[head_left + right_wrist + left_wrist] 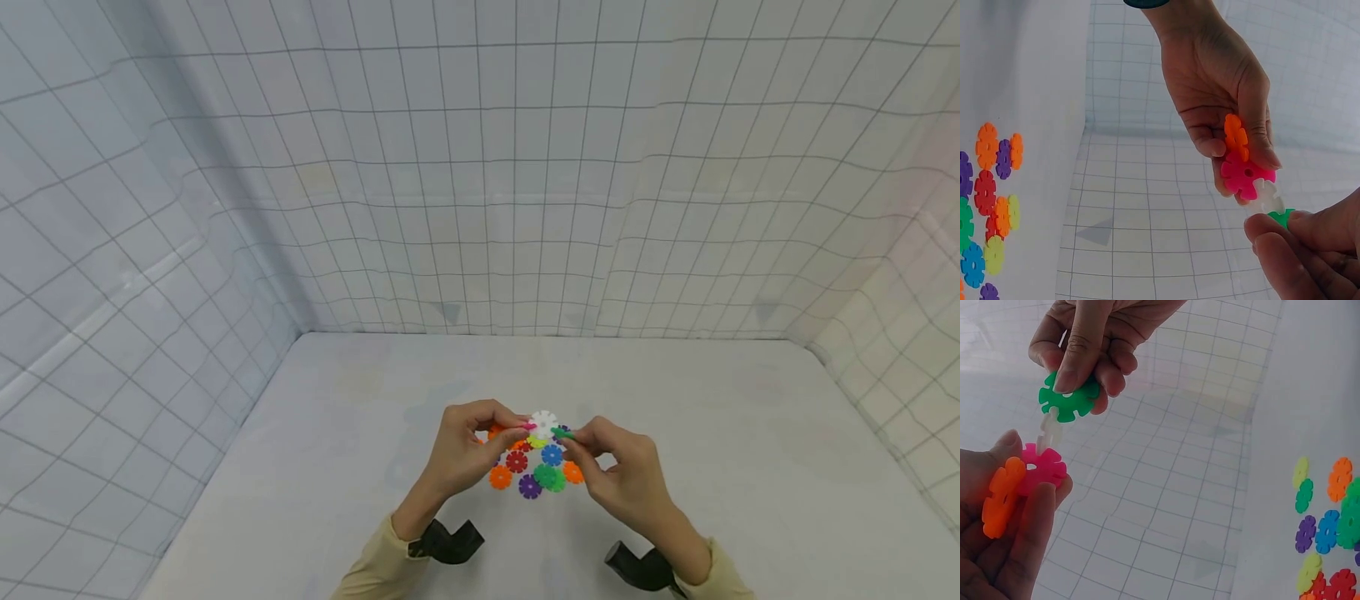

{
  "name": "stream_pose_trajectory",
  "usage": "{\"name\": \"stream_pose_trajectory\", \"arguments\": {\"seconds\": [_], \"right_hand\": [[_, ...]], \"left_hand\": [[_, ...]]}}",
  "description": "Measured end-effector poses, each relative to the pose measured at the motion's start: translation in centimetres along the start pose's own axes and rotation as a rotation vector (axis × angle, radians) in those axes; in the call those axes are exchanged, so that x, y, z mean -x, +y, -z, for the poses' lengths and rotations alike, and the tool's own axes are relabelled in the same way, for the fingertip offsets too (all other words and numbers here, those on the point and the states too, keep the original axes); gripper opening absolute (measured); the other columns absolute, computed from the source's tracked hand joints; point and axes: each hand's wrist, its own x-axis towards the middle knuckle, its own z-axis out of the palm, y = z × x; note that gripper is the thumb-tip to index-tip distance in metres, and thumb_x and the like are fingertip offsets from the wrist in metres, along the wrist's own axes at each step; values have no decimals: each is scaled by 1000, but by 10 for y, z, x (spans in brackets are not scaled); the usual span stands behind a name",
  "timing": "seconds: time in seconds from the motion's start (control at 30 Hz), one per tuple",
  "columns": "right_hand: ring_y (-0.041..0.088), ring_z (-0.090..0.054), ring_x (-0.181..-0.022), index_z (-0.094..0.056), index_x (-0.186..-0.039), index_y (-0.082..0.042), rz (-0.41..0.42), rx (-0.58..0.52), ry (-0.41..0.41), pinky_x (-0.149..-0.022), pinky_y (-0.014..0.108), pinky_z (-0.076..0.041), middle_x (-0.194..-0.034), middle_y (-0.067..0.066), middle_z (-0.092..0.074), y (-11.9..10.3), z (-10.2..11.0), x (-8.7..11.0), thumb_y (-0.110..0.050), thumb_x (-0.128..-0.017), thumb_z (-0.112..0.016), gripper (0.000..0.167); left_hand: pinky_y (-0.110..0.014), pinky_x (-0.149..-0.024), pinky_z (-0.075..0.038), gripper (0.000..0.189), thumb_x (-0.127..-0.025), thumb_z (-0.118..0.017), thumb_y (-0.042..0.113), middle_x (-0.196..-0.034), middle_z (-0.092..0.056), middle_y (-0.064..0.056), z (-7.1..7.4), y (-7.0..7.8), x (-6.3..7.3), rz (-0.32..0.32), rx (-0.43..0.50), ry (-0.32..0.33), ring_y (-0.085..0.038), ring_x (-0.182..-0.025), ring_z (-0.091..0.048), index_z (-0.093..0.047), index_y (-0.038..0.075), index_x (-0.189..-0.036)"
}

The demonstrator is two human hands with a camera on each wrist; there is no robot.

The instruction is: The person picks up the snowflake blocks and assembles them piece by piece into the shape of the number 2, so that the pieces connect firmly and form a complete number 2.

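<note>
My left hand [467,446] pinches a pink snowflake disc [1050,467] between thumb and fingers. An orange disc [1002,499] is slotted into the pink one, crosswise to it, beside the palm. On the pink disc's other side sits a white disc [1268,197], its notches meeting the pink edge. A green disc [1069,400] meets the white disc's far edge, so the pieces form a short chain between the hands. With thumb and fingers, my right hand [624,475] pinches the green disc. Both hands hold the chain above the table.
Below the hands, loose discs lie on the white table [337,467], among them a red disc [517,462], a purple disc [530,487] and a blue disc [552,454]. White grid-patterned curtains [517,208] enclose the table at the back and sides.
</note>
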Motion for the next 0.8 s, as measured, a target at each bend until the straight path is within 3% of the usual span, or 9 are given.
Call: {"name": "stream_pose_trajectory", "arguments": {"seconds": [0.4,0.5,0.63,0.73,0.8], "right_hand": [[15,-66,-58,-61,-82,-2,3,-3,12,-47,16,-48,-72,7,-68,1,-1,1,-23,-93,-61,24],[15,-66,-59,-60,-83,-3,1,3,1,-48,16,-49,-73,7,-68,0,0,0,-7,-87,-69,11],[12,-66,-60,-60,-83,-5,1,28,-14,-50,17,-50,-72,6,-67,1,0,1,11,-75,-74,23],[9,-65,-59,-59,-82,-6,-8,42,-18,-49,16,-49,-71,4,-67,4,-2,4,-6,-86,-70,12],[8,-64,-59,-58,-81,-7,-18,42,-19,-49,15,-49,-70,3,-67,7,-5,7,-21,-93,-62,19]], "left_hand": [[-31,-57,-55,9,-79,-69,-12,-79,-68,-17,-1,-3,0,10,16,4,-22,-66,-66,-67,-3,-79],[-31,-57,-55,10,-78,-69,-12,-79,-68,-17,-2,-3,0,14,16,-1,-19,-67,-66,-67,-2,-79],[-31,-58,-55,10,-78,-70,-12,-79,-68,-16,-2,-3,-1,12,9,-12,-20,-67,-66,-67,-3,-78],[-29,-57,-54,11,-77,-70,-13,-77,-68,-16,-2,-3,-1,-10,-10,-16,-18,-66,-66,-66,-3,-77],[-27,-56,-54,12,-76,-71,-14,-77,-68,-15,-3,-2,-1,-32,-35,-16,-17,-67,-67,-67,-2,-77]]}}
